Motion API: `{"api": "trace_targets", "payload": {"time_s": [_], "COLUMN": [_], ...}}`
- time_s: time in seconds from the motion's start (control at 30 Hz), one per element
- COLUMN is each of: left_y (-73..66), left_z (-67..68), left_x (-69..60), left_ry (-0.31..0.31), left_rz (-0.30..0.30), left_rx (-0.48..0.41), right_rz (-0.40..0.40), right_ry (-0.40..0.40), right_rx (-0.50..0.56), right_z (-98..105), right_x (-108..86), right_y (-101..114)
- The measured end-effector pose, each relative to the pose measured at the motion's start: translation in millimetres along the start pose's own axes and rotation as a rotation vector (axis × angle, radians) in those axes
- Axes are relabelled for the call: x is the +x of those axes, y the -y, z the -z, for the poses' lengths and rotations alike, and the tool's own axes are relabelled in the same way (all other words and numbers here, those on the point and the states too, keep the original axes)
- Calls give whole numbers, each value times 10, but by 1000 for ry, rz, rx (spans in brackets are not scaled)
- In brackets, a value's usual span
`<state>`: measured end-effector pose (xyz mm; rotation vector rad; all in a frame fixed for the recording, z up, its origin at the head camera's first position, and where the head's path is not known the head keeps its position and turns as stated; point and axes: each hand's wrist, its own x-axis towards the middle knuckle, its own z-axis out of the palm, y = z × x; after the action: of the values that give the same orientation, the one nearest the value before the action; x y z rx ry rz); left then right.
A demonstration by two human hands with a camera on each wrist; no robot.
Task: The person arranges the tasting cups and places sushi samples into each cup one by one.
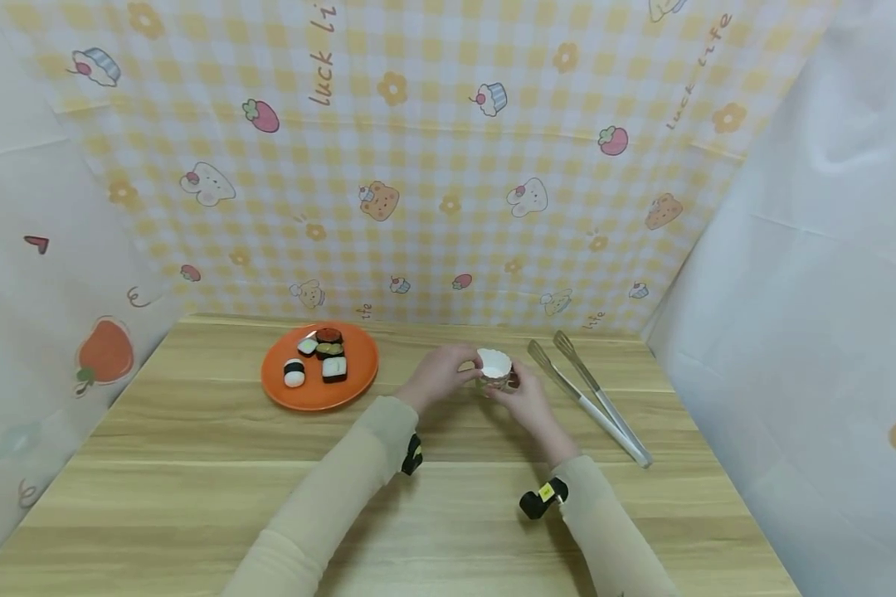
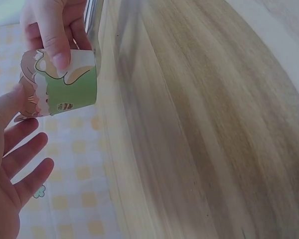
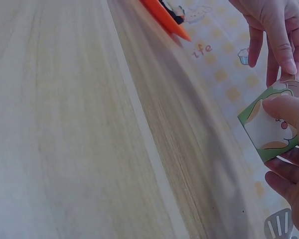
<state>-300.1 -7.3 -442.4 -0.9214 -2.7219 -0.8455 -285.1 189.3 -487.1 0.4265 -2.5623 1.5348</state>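
Near the back of the table, both hands hold a decorated paper baking cup [image 1: 496, 362] with a white inside and scalloped rim. In the left wrist view, the cup [image 2: 72, 97] shows a green side with a cartoon animal. Layered brown and pink edges are visible at its rim; whether several cups are nested I cannot tell. My left hand [image 1: 442, 375] pinches the rim between thumb and forefinger, its other fingers spread. From the other side, my right hand [image 1: 528, 406] grips the cup's wall, thumb on the printed side and fingers behind.
Metal tongs [image 1: 605, 423] with slotted ends lie open to the right of the right hand. To the left, an orange plate [image 1: 314, 400] bears several sushi pieces [image 1: 334, 369]. A yellow-checked cloth [image 1: 418, 166] hangs behind the wooden table [image 1: 157, 464].
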Motion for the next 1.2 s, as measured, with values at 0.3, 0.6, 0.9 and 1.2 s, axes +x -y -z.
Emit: {"api": "trace_targets", "payload": {"time_s": [0.3, 0.6, 0.9, 1.2], "left_y": [-1, 3, -3, -29], "left_z": [24, 67, 116, 202], "left_x": [-23, -24, -53, -65], "left_ry": [-6, 2, -13, -40], "left_rz": [-9, -13, -29, -32], "left_rx": [-8, 11, 14, 2], "right_rz": [-17, -10, -36, -7], "right_ry": [3, 2, 9, -5], "right_rx": [13, 0, -16, -27], "right_z": [-41, -55, -69, -104], "right_x": [1, -30, -35, -36], "right_y": [-70, -66, -53, -72]}}
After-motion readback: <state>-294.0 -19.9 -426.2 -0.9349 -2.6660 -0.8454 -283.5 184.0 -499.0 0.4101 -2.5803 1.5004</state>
